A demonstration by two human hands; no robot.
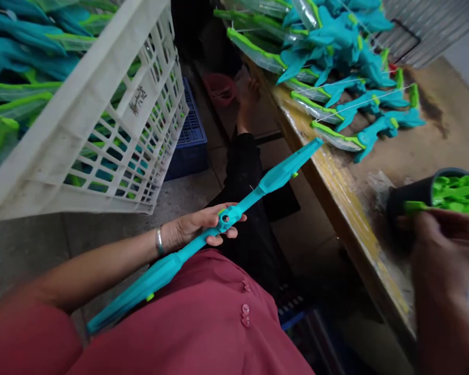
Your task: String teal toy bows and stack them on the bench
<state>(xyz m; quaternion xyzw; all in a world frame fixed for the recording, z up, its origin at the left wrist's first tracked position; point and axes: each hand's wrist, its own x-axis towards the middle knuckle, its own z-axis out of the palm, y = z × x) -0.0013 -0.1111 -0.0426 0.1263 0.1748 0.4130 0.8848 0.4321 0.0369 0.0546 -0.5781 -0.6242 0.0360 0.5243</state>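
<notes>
My left hand [209, 224] is closed around the middle of a long turquoise plastic toy part [283, 172], near a round hole. The part lies slantwise across my body, with small green bits on its edge. On the right, my right hand [449, 245] pinches a small bright green plastic piece [415, 207] between thumb and fingers; motion blurs it somewhat. Just behind that hand stands a dark bucket [410, 198] holding many loose green pieces [457, 190]. My two hands are well apart.
Turquoise and green toys with strings [379, 130] are piled on a wooden table [336, 203] at the right. A white slatted crate [140, 104] full of similar parts stands left. Behind it sit a blue crate [189, 151] and a pink basket [221, 88], beside another person's hand [248, 94].
</notes>
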